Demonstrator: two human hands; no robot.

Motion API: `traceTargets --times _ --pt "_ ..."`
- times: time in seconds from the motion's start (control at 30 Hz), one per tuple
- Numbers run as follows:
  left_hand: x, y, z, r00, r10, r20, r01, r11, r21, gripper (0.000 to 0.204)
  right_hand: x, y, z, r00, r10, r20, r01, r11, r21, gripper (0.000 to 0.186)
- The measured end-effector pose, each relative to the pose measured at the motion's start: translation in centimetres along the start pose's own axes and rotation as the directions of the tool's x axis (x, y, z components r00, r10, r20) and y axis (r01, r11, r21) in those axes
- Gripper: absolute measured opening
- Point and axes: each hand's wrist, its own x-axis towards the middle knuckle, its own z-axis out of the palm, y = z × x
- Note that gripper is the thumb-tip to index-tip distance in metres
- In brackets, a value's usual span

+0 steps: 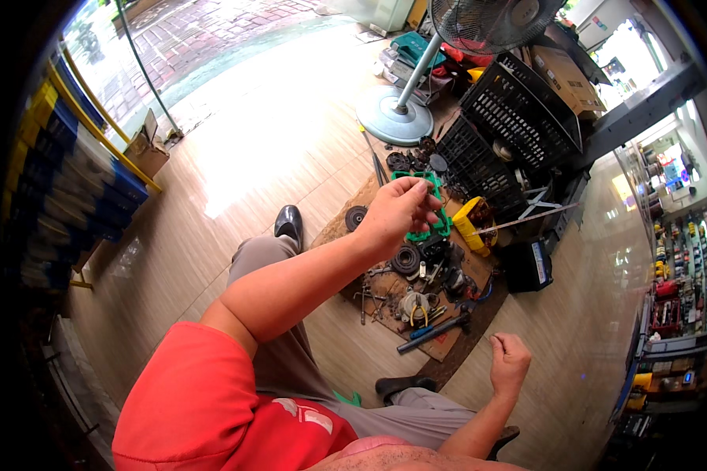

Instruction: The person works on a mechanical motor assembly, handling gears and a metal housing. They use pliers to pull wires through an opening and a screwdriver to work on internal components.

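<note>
Pinching small part in raised left hand (397, 210), right hand (509, 363) clenched; green frame (436, 224), black crates (511, 118) beyond

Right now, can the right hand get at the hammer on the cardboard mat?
Probably yes. The right hand hangs loosely closed just beside the hammer, with bare floor between them and nothing visible in it; the cardboard mat lies open there.

Light wood-look floor (275, 149) with a flattened cardboard sheet (448, 345) on it. The cardboard's covered in pliers (419, 312), a hammer (434, 330), black round parts (406, 259) and a green frame (436, 228). A fan base (395, 115) and black crates (503, 133) sit just past it.
</note>
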Motion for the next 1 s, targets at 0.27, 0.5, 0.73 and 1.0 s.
traceTargets --times 0.27,0.5,0.73,1.0 --pt "0.1 0.1 -0.2 1.000 0.012 0.019 -0.012 1.000 0.000 0.025 -0.1 -1.0 0.5 0.965 -0.084 0.250 0.105 0.992 -0.071 0.009" --pt "0.1 0.1 -0.1 0.999 0.024 0.042 -0.025 1.000 0.013 0.026 -0.1 -0.9 1.1 0.952 -0.070 0.299 0.081 0.996 -0.026 0.011" --pt "0.0 0.0 -0.4 0.999 0.038 0.038 -0.039 0.999 0.007 0.026 0.0 -0.5 0.7 0.972 -0.020 0.235 0.025 0.999 -0.019 0.011" --pt "0.0 -0.2 -0.4 1.000 0.021 0.018 -0.022 1.000 0.015 0.027 -0.2 -0.4 0.8 0.994 0.024 0.107 -0.022 1.000 -0.022 0.009"
